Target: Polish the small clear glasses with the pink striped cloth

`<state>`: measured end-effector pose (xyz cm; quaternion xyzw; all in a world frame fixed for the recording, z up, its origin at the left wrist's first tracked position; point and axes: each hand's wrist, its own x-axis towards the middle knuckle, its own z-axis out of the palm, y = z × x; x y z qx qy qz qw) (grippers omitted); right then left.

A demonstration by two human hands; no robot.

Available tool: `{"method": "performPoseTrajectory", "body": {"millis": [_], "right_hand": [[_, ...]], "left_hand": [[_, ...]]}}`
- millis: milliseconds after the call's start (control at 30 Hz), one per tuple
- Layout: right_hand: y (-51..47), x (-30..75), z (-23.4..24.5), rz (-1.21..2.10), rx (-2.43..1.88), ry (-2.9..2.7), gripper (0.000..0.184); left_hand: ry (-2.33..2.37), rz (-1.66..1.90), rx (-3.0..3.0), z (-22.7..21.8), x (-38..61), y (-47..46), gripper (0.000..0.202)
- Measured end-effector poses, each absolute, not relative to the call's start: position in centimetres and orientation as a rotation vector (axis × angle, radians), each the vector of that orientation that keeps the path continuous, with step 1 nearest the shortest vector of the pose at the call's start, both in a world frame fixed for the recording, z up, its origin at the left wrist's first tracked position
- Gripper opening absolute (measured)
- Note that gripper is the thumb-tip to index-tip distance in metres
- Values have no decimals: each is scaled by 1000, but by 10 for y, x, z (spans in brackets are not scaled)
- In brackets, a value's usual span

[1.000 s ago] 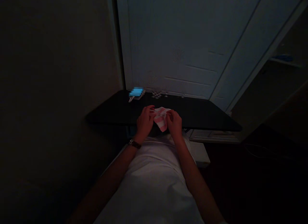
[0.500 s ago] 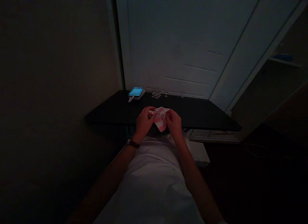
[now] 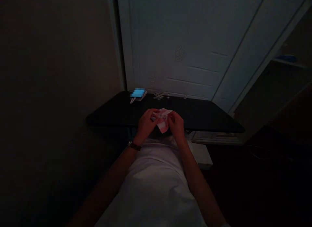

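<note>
My left hand [image 3: 146, 123], with a watch on its wrist, is closed around a small clear glass [image 3: 154, 117], only partly visible between the fingers and the cloth. A pink-and-white striped cloth [image 3: 163, 125] lies against the glass and hangs down in a point between both hands. The fingers of my right hand [image 3: 176, 123] pinch the cloth's right side. Both hands are above the front edge of the black table [image 3: 200, 118]. Dim light hides the glass's full outline.
At the table's back stand several small stemmed glasses [image 3: 159, 96], with a lone glass [image 3: 185, 97] farther right. A device with a blurred blue screen [image 3: 138, 93] sits at the back left. Behind is a pale panelled door [image 3: 170, 32]; a white box [image 3: 201, 154] is below right.
My left fingers have shifted slightly on the glass, and less of it shows now. The cloth's folds have changed a little. My right hand has barely moved. The picture is dimmer.
</note>
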<state>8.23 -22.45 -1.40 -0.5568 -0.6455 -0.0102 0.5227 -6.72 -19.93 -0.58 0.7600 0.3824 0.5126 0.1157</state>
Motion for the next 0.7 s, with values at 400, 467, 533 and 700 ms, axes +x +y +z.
{"method": "performPoseTrajectory", "body": {"millis": [400,467,533,700], "right_hand": [[-227,80,-12,-18,-1391,-1574,14],[-227,79,-12,-18,-1403,-1576,15],[-227,79,-12,-26,-1413,-1583,14],[-226,81,-13,-24,-1399,-1609,15]], "left_hand": [[1076,1555,2019,-3,-64,-202,28],[1075,1554,2011,-2,-64,-203,27],[1053,1548,2014,-1,-64,-204,26],[1023,1517,2007,-1,-64,-203,27]]}}
